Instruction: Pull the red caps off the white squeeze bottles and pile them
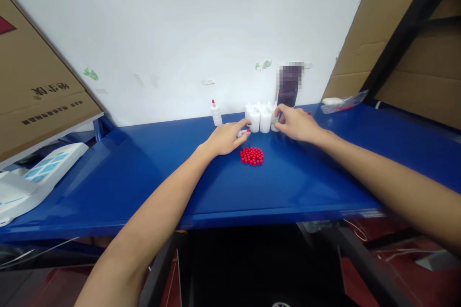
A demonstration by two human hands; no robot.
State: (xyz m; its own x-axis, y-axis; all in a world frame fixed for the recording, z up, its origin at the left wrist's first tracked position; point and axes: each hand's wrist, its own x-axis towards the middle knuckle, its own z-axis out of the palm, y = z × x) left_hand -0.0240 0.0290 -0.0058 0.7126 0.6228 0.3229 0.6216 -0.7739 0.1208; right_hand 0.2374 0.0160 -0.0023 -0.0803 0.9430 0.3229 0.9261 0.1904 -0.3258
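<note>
My left hand (226,138) is closed round a white squeeze bottle, lying tilted, whose nozzle (242,133) with a red tip cap pokes out toward the right; its body is hidden by the hand. My right hand (297,123) has its bent fingers on a white squeeze bottle (274,123) at the right end of a tight group of white bottles (260,121) with bare nozzles. Several small red caps (252,156) lie in a cluster on the table in front of them. A red-capped white bottle (216,114) stands alone behind my left hand.
Everything stands on a blue table (151,163) against a white wall. A dark object (288,91), partly pixelated, leans at the back. A clear plastic bag (344,102) lies at the right rear, a white and blue plastic item (46,172) at the left. Cardboard (39,81) flanks the table.
</note>
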